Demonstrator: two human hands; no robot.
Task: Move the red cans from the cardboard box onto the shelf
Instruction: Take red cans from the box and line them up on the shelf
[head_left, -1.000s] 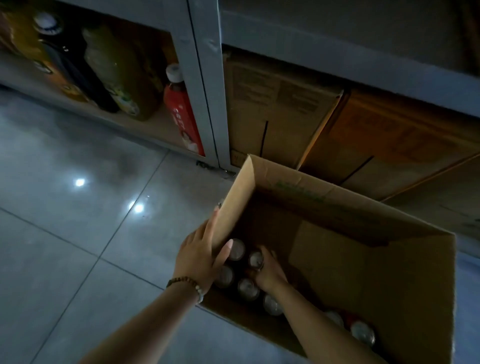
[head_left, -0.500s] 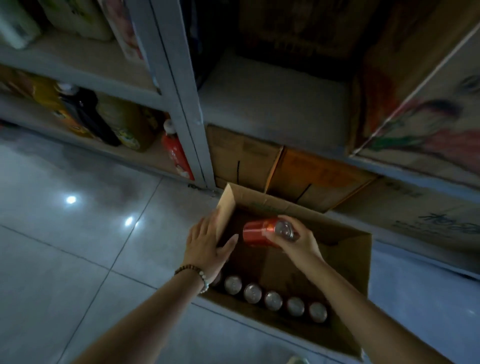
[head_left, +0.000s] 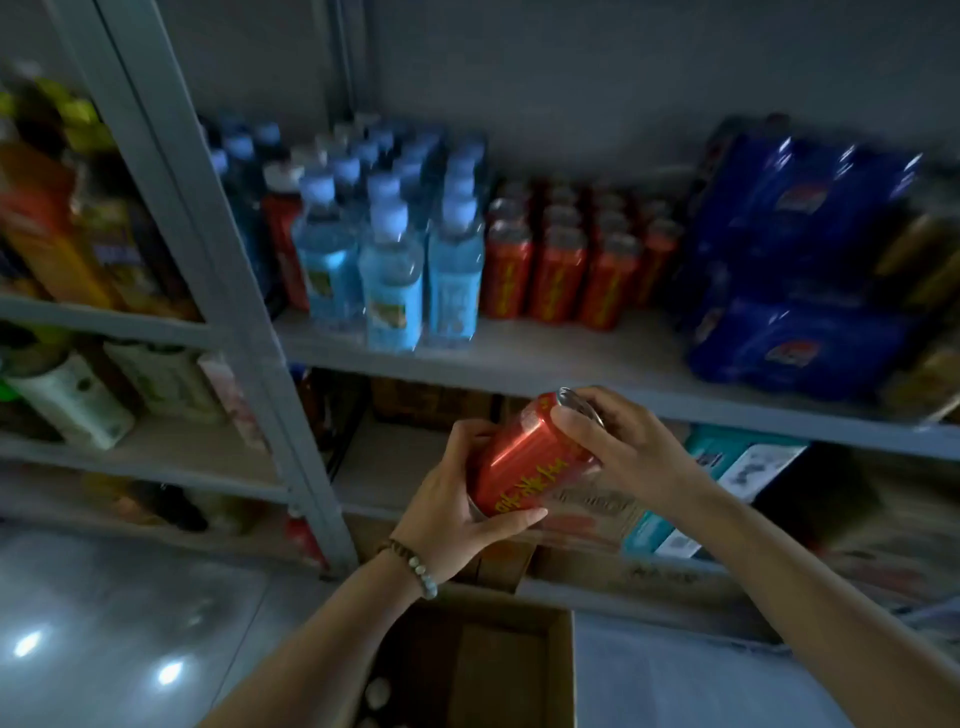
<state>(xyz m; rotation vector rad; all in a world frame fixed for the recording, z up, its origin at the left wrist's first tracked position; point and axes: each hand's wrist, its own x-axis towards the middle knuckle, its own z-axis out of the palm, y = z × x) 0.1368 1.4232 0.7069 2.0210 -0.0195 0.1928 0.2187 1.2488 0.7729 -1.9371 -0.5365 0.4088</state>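
A person holds a single red can (head_left: 530, 457) in both hands in front of a grey metal shelf (head_left: 597, 361), the can tilted with its silver top pointing toward one o'clock. The left hand (head_left: 454, 512), a beaded bracelet (head_left: 415, 564) at its wrist, wraps curled fingers and thumb around the can's lower end; the right hand (head_left: 631, 449) grips the top rim with its fingers bent over it. At twelve o'clock from the can, rows of matching red cans (head_left: 561, 265) stand upright on the shelf, with blue-capped water bottles (head_left: 389, 270) just beside them at ten o'clock and blue wrapped packs (head_left: 800, 270) at two o'clock. At six o'clock, on the tiled floor, sits the open cardboard box (head_left: 519, 660), a few pale can tops (head_left: 376, 693) dimly visible inside.
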